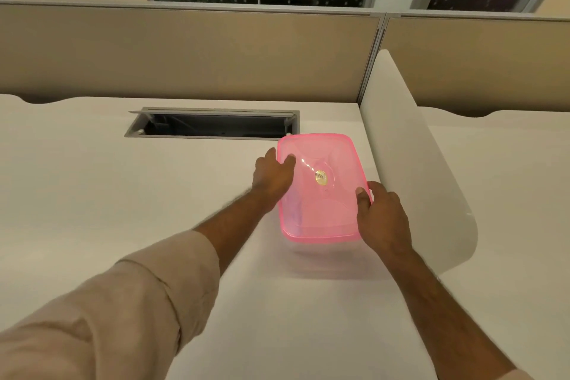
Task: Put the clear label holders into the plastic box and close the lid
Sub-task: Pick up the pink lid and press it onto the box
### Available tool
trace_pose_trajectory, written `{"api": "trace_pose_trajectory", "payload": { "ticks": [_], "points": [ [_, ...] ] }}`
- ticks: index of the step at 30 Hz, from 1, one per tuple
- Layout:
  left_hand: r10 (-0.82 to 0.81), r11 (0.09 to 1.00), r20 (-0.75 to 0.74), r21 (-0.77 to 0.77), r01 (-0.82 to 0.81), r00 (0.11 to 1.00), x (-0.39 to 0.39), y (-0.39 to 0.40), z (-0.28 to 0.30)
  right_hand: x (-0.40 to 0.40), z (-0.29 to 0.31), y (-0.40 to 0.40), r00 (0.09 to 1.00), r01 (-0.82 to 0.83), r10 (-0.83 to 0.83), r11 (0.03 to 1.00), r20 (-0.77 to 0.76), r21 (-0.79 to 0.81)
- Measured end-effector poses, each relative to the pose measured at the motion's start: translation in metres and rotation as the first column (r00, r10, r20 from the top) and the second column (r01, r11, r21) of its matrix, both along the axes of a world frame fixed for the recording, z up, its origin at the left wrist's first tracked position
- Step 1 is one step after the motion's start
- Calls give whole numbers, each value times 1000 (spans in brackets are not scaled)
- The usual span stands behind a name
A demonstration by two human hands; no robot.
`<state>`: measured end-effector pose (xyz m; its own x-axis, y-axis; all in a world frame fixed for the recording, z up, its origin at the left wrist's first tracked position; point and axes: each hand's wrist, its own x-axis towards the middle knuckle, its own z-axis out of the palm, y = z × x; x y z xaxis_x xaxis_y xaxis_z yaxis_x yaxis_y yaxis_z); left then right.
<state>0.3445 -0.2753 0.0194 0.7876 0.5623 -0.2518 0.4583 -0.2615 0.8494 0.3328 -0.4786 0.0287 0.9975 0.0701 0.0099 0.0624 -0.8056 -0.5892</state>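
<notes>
A plastic box with a translucent pink lid (320,207) sits on the white desk (123,194), right of centre. The lid lies on top of the box and bears a small gold sticker (320,177) in its middle. My left hand (271,179) rests against the lid's left edge, fingers on the far-left corner. My right hand (382,219) grips the lid's right edge near the front corner, thumb on top. The box's clear body below the lid is hardly visible. No clear label holders show; what the box contains is hidden.
An open cable hatch (212,125) is cut into the desk behind the box. A white rounded divider panel (416,163) stands close to the box's right side. Beige partition walls (185,52) run along the back of the desk.
</notes>
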Motion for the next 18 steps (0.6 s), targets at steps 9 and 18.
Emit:
{"api": "trace_pose_trajectory", "payload": {
  "ticks": [9,18],
  "points": [
    [68,983,95,-178,-50,993,39,23,-4,8,3,0,1000,-14,13,997,-18,-75],
    [128,979,145,-180,-101,981,45,16,-12,67,16,25,994,25,-28,999,-104,-30]
  ]
}}
